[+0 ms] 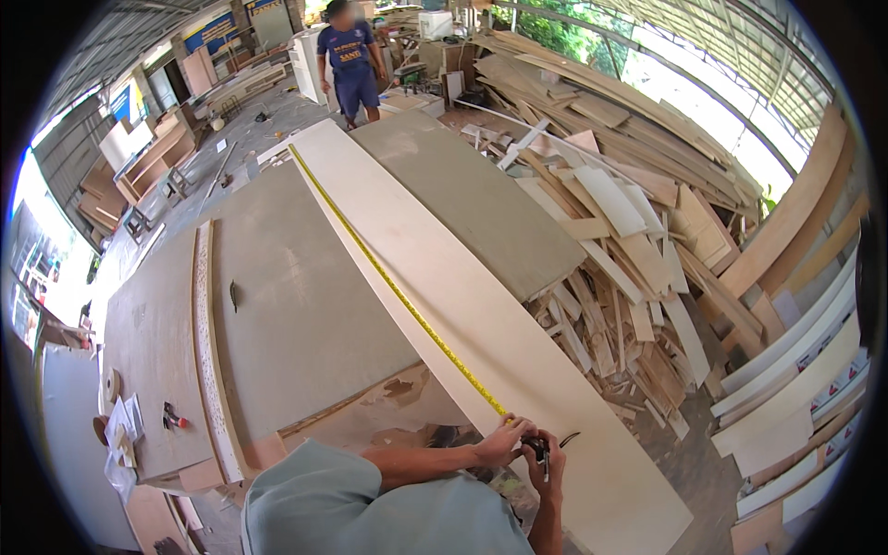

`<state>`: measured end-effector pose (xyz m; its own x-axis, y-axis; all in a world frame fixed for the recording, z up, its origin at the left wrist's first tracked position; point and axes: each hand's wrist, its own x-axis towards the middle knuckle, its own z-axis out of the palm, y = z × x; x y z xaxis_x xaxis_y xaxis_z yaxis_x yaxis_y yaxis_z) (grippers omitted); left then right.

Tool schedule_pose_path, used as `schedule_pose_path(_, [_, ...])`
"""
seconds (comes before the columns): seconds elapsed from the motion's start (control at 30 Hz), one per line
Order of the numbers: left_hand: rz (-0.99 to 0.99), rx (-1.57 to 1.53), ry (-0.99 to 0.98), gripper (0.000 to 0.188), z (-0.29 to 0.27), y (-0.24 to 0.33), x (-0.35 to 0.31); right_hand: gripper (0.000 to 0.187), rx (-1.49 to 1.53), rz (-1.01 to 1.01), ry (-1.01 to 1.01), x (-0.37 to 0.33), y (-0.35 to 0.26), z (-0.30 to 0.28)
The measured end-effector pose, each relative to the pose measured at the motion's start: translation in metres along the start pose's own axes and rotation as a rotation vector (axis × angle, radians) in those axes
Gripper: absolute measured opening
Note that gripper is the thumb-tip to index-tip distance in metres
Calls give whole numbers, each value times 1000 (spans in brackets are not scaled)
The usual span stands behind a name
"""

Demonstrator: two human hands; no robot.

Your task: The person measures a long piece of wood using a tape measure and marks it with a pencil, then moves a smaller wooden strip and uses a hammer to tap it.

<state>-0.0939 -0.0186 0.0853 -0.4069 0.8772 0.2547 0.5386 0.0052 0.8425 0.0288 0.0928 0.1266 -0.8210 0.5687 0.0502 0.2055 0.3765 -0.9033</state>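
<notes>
A long pale board (444, 268) lies across the worktable, running from close to me toward the far end. The yellow blade of a tape measure (393, 287) is stretched along it, near its left edge. With closed fingers, my left hand (502, 442) grips the blade at the near end. Just beside it, my right hand (549, 462) is wrapped round the dark tape measure case (534, 448). A small dark curved thing (571, 437) rests on the board right of that hand; its kind is unclear.
Grey-brown sheets (305, 296) flank the board. On the left sheet lie a narrow strip (205, 342) and a red-and-black tool (173, 416). Scrap wood (610, 305) is heaped to the right. A person (350, 60) stands beyond the far end. White panels (800, 370) lean at far right.
</notes>
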Motion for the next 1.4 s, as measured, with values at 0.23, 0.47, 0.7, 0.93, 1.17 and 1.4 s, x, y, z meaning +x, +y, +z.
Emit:
schedule_pose_path(0.23, [-19,139,308,53,-56,20,-18,38,-32,-69,-166,10,-8,3])
schedule_pose_path(0.47, [-708,-455,1325,43,-143,-115,11,35,93,-45,-223,8,-25,31])
schedule_pose_path(0.7, [-402,-845,1378,26,-219,-104,42,36,105,-83,-215,20,-47,59])
schedule_pose_path(0.93, [-366,-875,1346,28,-222,-77,45,35,89,-285,-120,37,-66,73])
schedule_pose_path(1.17, [-442,-915,949,31,-142,-3,26,35,202,-37,-107,11,-61,58])
schedule_pose_path(1.4, [-490,-1236,298,39,-47,42,-4,42,123,-133,163,-12,-75,49])
